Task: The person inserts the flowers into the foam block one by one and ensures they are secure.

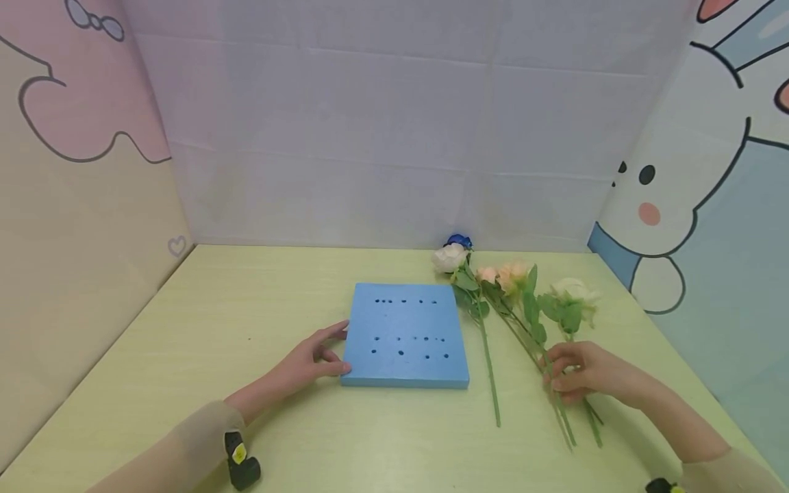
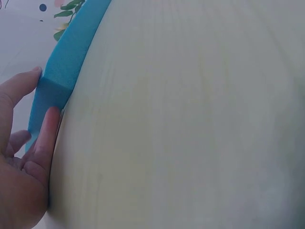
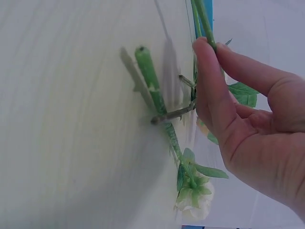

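Observation:
At the left edge of a blue block with rows of holes, my left hand touches with its fingertips and thumb. The left wrist view shows those fingers fairly straight along the side of the block. Over on the right, my right hand pinches the green stem of a flower between thumb and forefinger. The stem runs up toward leaves and peach flowers. Close by this hand lies a cream-white flower, its stem passing behind the fingers.
Between block and right hand lies a long-stemmed white flower, with a blue flower behind its head. The pale table is bounded by a white cloth backdrop and printed side panels with a rabbit.

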Available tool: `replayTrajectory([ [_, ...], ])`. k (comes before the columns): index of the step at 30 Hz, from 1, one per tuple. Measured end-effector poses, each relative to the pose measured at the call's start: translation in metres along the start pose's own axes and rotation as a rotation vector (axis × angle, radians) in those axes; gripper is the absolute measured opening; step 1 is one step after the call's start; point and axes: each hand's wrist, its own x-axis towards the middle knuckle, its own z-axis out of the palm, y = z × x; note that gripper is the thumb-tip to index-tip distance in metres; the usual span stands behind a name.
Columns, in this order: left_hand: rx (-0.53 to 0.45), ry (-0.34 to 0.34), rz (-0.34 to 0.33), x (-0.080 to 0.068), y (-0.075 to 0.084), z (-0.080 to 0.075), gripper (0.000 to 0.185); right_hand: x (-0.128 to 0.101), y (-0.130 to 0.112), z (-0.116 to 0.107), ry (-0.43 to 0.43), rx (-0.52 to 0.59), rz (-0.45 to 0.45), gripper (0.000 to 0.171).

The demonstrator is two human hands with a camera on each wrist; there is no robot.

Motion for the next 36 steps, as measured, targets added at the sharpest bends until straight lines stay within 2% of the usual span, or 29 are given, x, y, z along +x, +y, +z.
replayTrajectory([
  [5,-0.003,0.002,-0.008,-0.001,0.002,0.000,0.081,0.002,-0.007,0.000,0.045,-0.007,-0.024,0.045],
  [15,-0.013,0.000,-0.004,-0.001,0.000,0.000,0.080,0.013,-0.027,0.007,0.153,-0.034,-0.021,0.048],
  [23,-0.031,-0.002,0.010,0.000,-0.006,0.000,0.079,0.031,-0.050,0.016,0.182,-0.146,-0.081,0.042],
  [30,-0.046,-0.016,0.039,-0.004,-0.003,0.000,0.078,0.052,-0.069,0.026,0.190,-0.235,-0.120,0.042],
  [36,-0.069,-0.014,0.036,-0.004,-0.004,-0.001,0.078,0.073,-0.082,0.031,0.252,-0.298,-0.188,0.034],
])
